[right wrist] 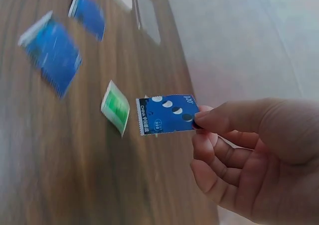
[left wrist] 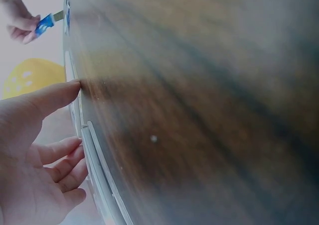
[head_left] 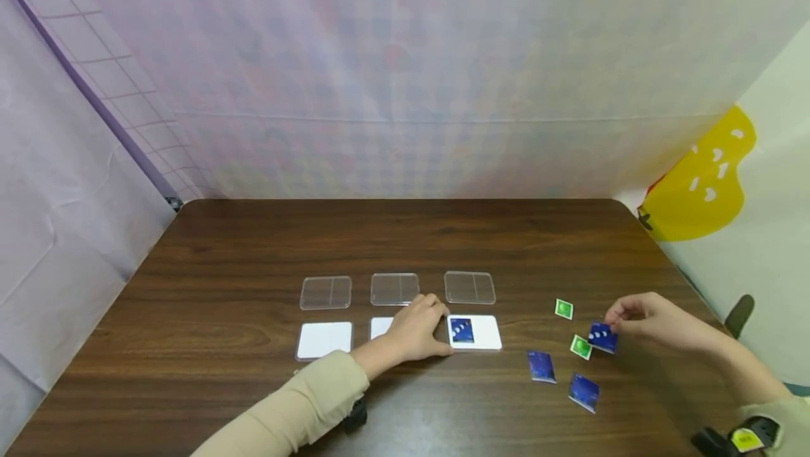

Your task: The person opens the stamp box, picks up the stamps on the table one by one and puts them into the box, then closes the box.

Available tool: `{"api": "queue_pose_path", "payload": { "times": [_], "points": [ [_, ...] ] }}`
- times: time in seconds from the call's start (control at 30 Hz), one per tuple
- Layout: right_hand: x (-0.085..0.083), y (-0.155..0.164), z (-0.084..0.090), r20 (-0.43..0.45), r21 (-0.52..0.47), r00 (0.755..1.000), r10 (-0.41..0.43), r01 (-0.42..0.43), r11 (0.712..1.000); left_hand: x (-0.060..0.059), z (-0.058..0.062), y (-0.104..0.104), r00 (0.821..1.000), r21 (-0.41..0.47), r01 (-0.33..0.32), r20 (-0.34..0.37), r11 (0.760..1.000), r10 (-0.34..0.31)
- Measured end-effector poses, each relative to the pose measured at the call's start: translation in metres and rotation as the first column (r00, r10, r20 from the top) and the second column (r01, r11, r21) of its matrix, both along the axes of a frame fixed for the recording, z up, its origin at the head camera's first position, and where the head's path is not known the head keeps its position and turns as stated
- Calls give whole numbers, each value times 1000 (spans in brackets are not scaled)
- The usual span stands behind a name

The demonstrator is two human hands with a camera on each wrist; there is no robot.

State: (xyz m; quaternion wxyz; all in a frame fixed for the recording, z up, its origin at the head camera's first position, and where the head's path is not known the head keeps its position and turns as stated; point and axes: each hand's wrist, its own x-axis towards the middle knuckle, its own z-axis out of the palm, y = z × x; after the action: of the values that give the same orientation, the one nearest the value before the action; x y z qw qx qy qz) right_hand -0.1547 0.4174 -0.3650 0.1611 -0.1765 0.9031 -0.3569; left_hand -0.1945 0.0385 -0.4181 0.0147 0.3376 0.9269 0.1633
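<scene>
Between thumb and fingertips my right hand pinches a blue postage stamp printed with moon phases, held over the table's right side. Overlapping it in the head view is a green stamp; another green stamp lies farther back. Two more blue stamps, a left one and a right one, lie nearer the front. My left hand rests with spread thumb and fingers at the left edge of a white card in a clear case. A matching moon-phase stamp lies on that card.
Left of it are a middle white card, partly hidden by my left hand, and a left white card. Behind the cards lie three clear plastic lids in a row. Curtains border the brown table at the back and sides.
</scene>
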Motion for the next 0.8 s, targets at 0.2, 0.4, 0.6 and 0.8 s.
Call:
{"api": "queue_pose_path", "payload": {
  "times": [0.2,0.4,0.6,0.8],
  "points": [
    [-9,-41,14,-10,-50,997,74,-74,996,0,-1,0,1000,1,2,-3,1000,-2],
    [-20,-78,18,17,-107,989,145,-143,984,0,-1,0,1000,3,3,-5,1000,-3],
    [-29,-105,14,45,-92,984,171,-166,982,-1,0,1,1000,-4,2,0,1000,-2],
    [-35,-128,8,94,-105,982,164,-154,982,0,0,1,1000,-4,0,2,1000,0]
  ]
}}
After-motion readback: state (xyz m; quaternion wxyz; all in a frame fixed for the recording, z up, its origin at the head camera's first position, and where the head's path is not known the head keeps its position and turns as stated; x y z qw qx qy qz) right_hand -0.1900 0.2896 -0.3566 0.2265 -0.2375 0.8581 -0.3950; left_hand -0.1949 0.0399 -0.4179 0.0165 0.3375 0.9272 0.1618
